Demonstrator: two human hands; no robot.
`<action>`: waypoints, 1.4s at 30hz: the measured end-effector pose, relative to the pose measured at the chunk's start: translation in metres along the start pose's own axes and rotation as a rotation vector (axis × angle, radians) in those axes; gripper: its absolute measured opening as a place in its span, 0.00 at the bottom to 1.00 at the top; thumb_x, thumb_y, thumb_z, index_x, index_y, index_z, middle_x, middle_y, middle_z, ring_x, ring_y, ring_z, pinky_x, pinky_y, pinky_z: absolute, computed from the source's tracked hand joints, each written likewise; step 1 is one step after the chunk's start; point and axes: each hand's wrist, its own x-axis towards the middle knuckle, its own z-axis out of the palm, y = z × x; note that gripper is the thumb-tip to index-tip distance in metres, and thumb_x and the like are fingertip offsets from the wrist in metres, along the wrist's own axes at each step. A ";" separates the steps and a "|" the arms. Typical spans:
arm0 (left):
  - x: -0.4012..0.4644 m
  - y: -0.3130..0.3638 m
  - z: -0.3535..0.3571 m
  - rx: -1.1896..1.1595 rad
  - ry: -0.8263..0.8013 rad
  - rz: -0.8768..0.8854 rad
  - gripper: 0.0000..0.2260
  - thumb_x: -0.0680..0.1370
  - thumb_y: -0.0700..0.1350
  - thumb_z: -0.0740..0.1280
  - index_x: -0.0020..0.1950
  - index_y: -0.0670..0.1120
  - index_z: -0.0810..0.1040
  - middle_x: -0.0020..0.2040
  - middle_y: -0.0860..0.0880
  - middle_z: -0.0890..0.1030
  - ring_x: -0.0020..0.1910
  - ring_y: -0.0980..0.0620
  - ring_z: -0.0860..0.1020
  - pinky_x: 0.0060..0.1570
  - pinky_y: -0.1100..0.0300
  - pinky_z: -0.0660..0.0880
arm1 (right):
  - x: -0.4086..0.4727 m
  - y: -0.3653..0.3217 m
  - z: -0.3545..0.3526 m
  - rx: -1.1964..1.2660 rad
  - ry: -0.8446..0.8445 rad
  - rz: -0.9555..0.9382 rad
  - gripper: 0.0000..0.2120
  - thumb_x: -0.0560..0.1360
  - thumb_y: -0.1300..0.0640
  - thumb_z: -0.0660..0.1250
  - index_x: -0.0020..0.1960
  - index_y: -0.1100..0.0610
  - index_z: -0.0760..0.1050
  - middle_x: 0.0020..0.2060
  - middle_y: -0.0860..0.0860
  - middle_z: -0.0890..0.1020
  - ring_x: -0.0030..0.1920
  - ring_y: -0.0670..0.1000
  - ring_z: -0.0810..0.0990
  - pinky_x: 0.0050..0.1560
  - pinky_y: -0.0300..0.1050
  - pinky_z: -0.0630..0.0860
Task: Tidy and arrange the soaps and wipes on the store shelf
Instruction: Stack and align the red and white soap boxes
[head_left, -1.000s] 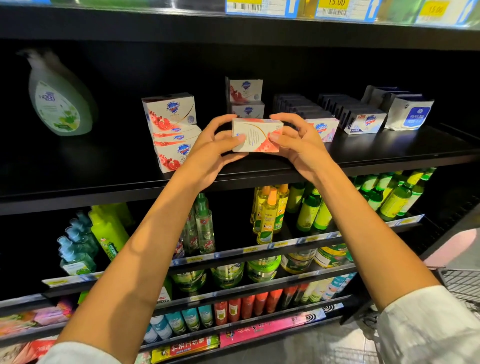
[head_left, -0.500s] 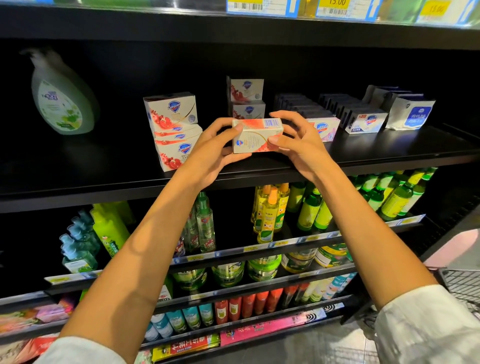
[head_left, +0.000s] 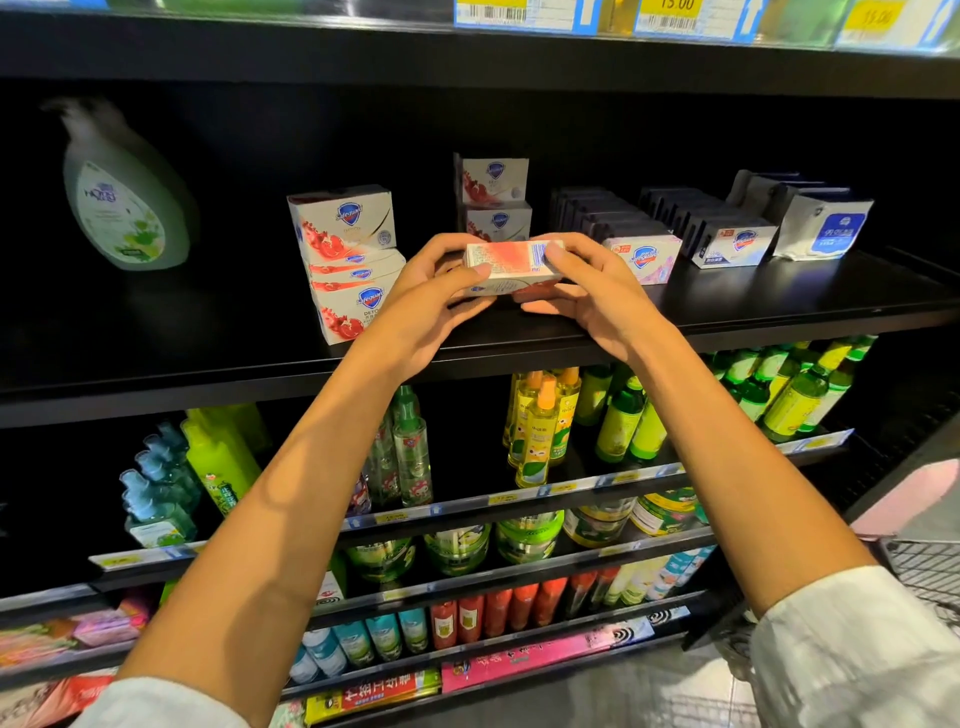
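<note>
Soap box held in both hands above the front edge of the shelf, turned for orientation.

The left hand (head_left: 431, 291) and right hand (head_left: 587, 291) each pinch one end of a pink-and-white soap box (head_left: 511, 266), thumbs on the near face and fingers curled behind; the box is level, its printed side panel facing up, clear of the black shelf (head_left: 779, 306). Holding it at both ends gives control of rotation, probably so the front face can be turned outward to match its neighbours. To the left stands a leaning stack of pomegranate Safeguard boxes (head_left: 350, 260); behind the hands, a two-high stack (head_left: 493, 200). To the right lie a pink Safeguard box (head_left: 644, 257) fronting a row, and wipes packs (head_left: 826, 228) further along.
</note>
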 end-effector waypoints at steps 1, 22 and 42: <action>0.000 0.000 -0.001 0.004 -0.009 0.005 0.16 0.82 0.36 0.68 0.68 0.45 0.75 0.70 0.39 0.75 0.70 0.40 0.76 0.67 0.46 0.78 | 0.000 0.001 -0.001 -0.002 -0.001 -0.009 0.16 0.82 0.56 0.69 0.68 0.61 0.76 0.60 0.63 0.84 0.59 0.66 0.84 0.60 0.56 0.82; -0.002 0.003 0.001 -0.067 0.043 -0.062 0.19 0.82 0.35 0.68 0.72 0.40 0.73 0.64 0.39 0.82 0.62 0.43 0.83 0.65 0.45 0.79 | -0.003 0.004 -0.009 -0.021 -0.036 -0.115 0.25 0.77 0.68 0.72 0.72 0.60 0.72 0.67 0.62 0.79 0.69 0.59 0.78 0.67 0.63 0.77; -0.007 0.002 0.007 0.174 0.088 0.039 0.24 0.77 0.34 0.74 0.72 0.44 0.73 0.60 0.40 0.84 0.63 0.46 0.82 0.61 0.42 0.81 | -0.005 0.001 -0.005 -0.048 -0.015 -0.075 0.26 0.77 0.69 0.73 0.73 0.60 0.72 0.62 0.62 0.83 0.65 0.58 0.82 0.58 0.60 0.83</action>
